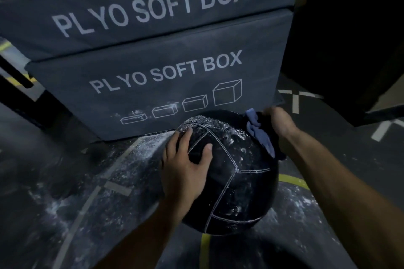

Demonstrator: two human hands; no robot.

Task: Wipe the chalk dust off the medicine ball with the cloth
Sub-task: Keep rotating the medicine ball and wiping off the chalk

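**Cloth on the far right of a dusty ball**

A black ball (229,172) with pale stitched seams sits on the dark floor (65,181), in the near middle of the scene, just in front of two stacked grey boxes (153,54) that each read "PLYO SOFT BOX". White chalk speckles the ball's far top, thickest around the upper seams; the panels nearer the camera look darker and cleaner.

The left hand (185,164) lies flat on the ball's left upper side. Its fingers are spread and fairly straight, pressing the surface rather than curling round anything, with the thumb laid across a panel toward the middle.

The right hand (277,124) is at the ball's far right edge. It grips a blue cloth (260,135), fingers curled round the bunched fabric; the hand is somewhat blurred, so the exact finger positions are unclear. The cloth is crumpled and lies against the ball's upper right side, one end hanging down along the curve toward the near side.

Chalk is scattered over the floor on the left of the ball and again on the near right. Pale grey lines and a yellow line (205,247) cross the floor, the yellow one passing under the ball. The lower box shows four outline drawings of boxes, with white smudges over the leftmost ones. A large dark block (349,39) stands at far right.
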